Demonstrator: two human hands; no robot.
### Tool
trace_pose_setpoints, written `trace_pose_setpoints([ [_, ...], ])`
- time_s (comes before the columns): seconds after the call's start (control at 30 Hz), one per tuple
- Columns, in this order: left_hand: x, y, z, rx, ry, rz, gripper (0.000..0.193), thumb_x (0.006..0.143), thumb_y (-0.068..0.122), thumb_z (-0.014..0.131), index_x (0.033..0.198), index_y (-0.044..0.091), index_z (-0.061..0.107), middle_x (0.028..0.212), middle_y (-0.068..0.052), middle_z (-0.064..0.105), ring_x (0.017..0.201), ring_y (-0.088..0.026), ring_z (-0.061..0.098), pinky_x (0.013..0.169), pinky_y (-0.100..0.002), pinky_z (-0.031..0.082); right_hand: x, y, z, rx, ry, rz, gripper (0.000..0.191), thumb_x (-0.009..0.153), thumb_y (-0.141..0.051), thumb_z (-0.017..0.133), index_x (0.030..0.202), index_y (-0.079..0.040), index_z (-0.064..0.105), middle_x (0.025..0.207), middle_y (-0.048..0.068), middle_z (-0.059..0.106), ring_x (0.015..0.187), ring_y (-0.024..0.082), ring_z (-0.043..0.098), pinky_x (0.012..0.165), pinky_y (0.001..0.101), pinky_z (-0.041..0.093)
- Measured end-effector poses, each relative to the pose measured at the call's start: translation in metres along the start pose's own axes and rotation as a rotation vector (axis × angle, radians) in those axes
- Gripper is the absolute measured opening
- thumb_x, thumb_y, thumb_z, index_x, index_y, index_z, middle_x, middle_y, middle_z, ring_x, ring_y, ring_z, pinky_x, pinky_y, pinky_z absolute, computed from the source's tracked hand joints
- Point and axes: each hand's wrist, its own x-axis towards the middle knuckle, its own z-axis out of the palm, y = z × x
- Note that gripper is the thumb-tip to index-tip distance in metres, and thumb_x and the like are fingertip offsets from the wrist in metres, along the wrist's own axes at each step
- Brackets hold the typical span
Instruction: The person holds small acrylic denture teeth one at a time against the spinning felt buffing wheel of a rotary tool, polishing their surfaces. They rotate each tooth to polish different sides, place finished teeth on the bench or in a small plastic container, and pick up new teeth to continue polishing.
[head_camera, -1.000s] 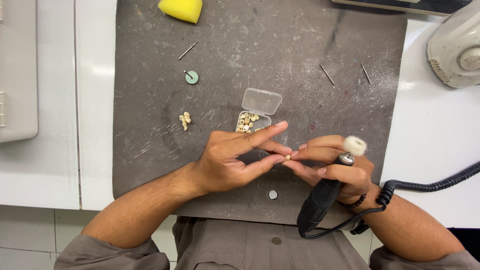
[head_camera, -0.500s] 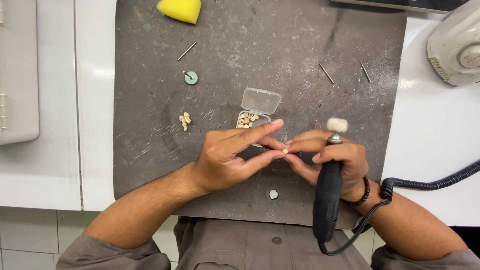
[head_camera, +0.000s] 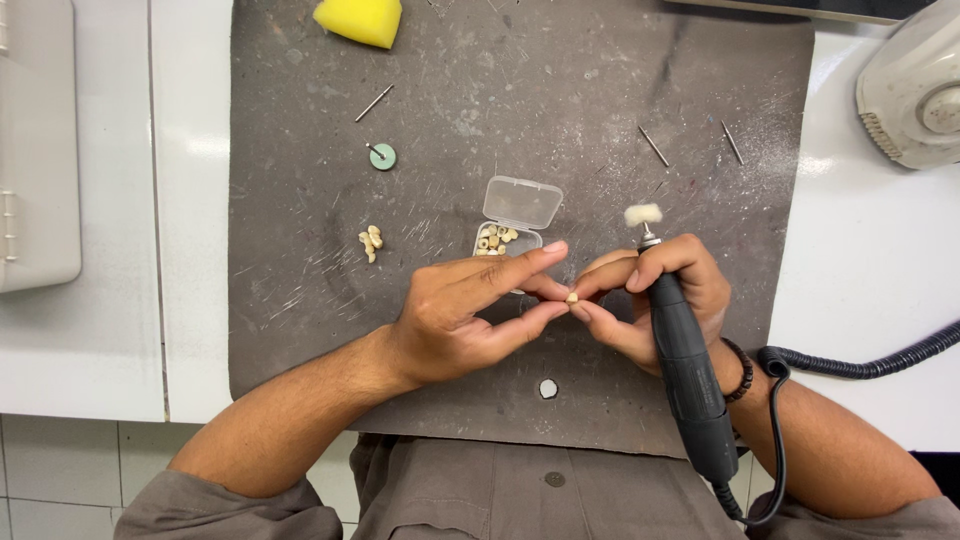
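A tiny cream tooth (head_camera: 572, 297) sits pinched between the fingertips of both hands, above the grey mat (head_camera: 300, 300). The left hand (head_camera: 465, 315) closes on it with thumb and fingers. The right hand (head_camera: 660, 300) touches it with thumb and forefinger and also grips the black handpiece (head_camera: 690, 370), whose white felt tip (head_camera: 643, 214) points away. The tooth looks very light, hard and smooth, so probably slippery and easy to drop; holding it by its sides seems safest. Behind stands an open box (head_camera: 512, 225) with more teeth; a small cluster (head_camera: 371, 241) lies to the left.
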Motion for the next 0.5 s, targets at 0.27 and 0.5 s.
trace_pose_setpoints([
  [0.27, 0.0013, -0.0007, -0.0005, -0.063, -0.004, -0.07, 0.059, 0.094, 0.002, 0.083, 0.145, 0.004, 0.055, 0.11, -0.007, 0.078, 0.102, -0.016, 0.078, 0.093, -0.027, 0.067, 0.0001, 0.0027, 0.0009, 0.063, 0.001, 0.108, 0.042, 0.093, 0.005, 0.075, 0.113, -0.011, 0.041, 0.097, 0.02, 0.075, 0.093, 0.024, 0.079, 0.08, 0.0305, 0.068],
  [0.5, 0.0022, -0.0011, -0.0006, -0.003, 0.001, -0.009, 0.057, 0.092, 0.003, 0.085, 0.142, 0.006, 0.058, 0.11, -0.005, 0.078, 0.103, -0.017, 0.078, 0.095, -0.03, 0.066, 0.0062, 0.0003, 0.0013, -0.023, -0.008, -0.032, 0.044, 0.09, 0.006, 0.077, 0.112, -0.01, 0.042, 0.098, 0.022, 0.074, 0.098, 0.028, 0.079, 0.075, 0.0298, 0.067],
])
